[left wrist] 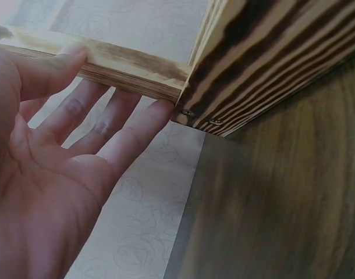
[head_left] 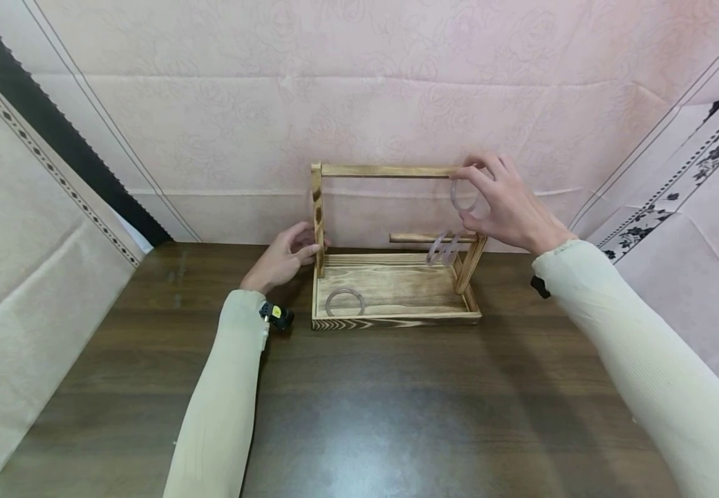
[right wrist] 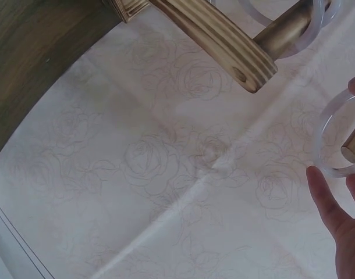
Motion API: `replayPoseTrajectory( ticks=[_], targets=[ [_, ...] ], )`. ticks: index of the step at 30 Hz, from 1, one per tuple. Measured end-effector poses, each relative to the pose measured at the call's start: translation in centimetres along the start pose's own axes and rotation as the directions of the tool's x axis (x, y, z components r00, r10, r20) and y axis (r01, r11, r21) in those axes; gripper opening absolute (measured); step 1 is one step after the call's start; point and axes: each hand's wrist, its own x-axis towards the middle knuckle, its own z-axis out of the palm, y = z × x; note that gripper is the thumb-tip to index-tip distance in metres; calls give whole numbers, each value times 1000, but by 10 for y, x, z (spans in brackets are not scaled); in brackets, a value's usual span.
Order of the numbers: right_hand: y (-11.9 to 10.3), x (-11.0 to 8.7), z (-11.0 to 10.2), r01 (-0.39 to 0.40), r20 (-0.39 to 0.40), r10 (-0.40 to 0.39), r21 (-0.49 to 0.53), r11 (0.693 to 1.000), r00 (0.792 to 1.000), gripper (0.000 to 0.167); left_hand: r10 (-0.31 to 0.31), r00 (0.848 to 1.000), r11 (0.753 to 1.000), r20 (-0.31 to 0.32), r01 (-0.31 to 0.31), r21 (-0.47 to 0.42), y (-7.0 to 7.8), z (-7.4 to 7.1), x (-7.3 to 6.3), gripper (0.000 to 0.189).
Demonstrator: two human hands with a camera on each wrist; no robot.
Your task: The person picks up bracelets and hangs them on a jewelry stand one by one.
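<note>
A wooden bangle stand (head_left: 397,321) has a tray base, a long upper bar (head_left: 384,171) and a shorter lower bar (head_left: 406,238). My left hand (head_left: 285,256) grips its left post (head_left: 318,214), thumb on one side and fingers on the other, as the left wrist view shows. At the free right end of the upper bar, my right hand (head_left: 505,204) pinches a translucent pale bangle (right wrist: 318,136) between thumb and fingers. In the right wrist view, the bar's end appears inside that ring. Several similar bangles (head_left: 432,250) hang on the lower bar. Another bangle (head_left: 328,302) lies in the tray.
The stand sits near the back edge of a dark wooden table (head_left: 359,401). Behind it hangs a pale rose-patterned cloth (head_left: 372,104), close to the bars. More cloth panels (head_left: 42,263) flank the table on both sides.
</note>
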Motion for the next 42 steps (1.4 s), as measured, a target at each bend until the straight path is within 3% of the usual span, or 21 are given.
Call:
replayPoseTrajectory(
  ticks=[10, 24, 42],
  targets=[
    [1, 7, 6, 14, -46, -13, 19, 1000, 999, 52, -3, 1000, 1000, 1, 3, -4, -1, 0, 0, 40],
    [-1, 16, 13, -4, -41, 4, 13, 1000, 999, 60, -5, 1000, 1000, 5, 5, -24, -2, 0, 1, 41],
    [-8, 29, 23, 21, -69, -18, 36, 999, 997, 61, 5, 1000, 1000, -2, -5, 21, -1, -1, 1, 40]
  ],
)
